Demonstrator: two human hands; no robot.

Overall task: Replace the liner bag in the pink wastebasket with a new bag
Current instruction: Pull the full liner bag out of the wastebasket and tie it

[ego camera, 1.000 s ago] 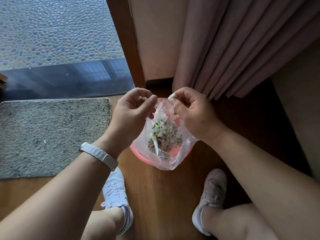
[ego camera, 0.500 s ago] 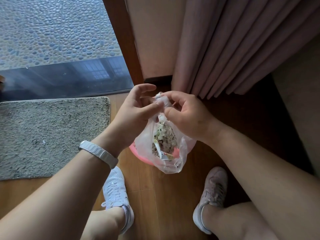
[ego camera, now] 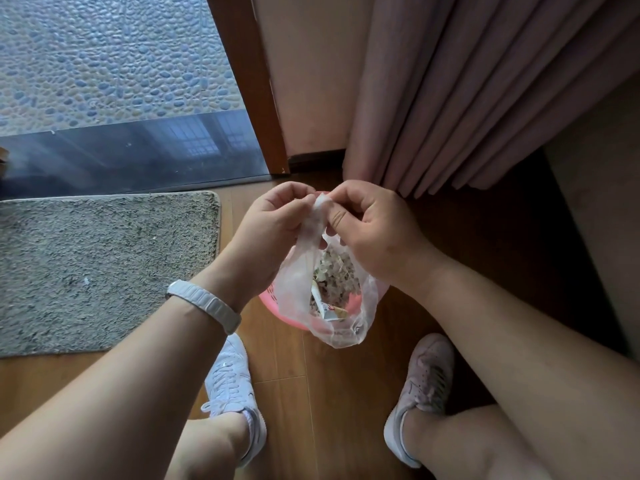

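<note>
Translucent thin plastic liner bag (ego camera: pixel 322 292), full of scraps, sits in the pink round plastic wastebasket (ego camera: pixel 273 308) btwn the feet. Left hand (ego camera: pixel 273 230) & right hand (ego camera: pixel 377 233) both pinch its gathered neck. Twist tight, knot low (film looks tear-prone), then lift.

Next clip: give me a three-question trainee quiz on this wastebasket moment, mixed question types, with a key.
1. True or false: the clear liner bag is empty.
2. Which wrist wears the white band: A) left, B) right?
3. Fill in: the left hand and right hand pinch the bag's gathered ____ above the pink wastebasket.

Key: 1 false, scraps show through it; 2 A; 3 top.
</note>
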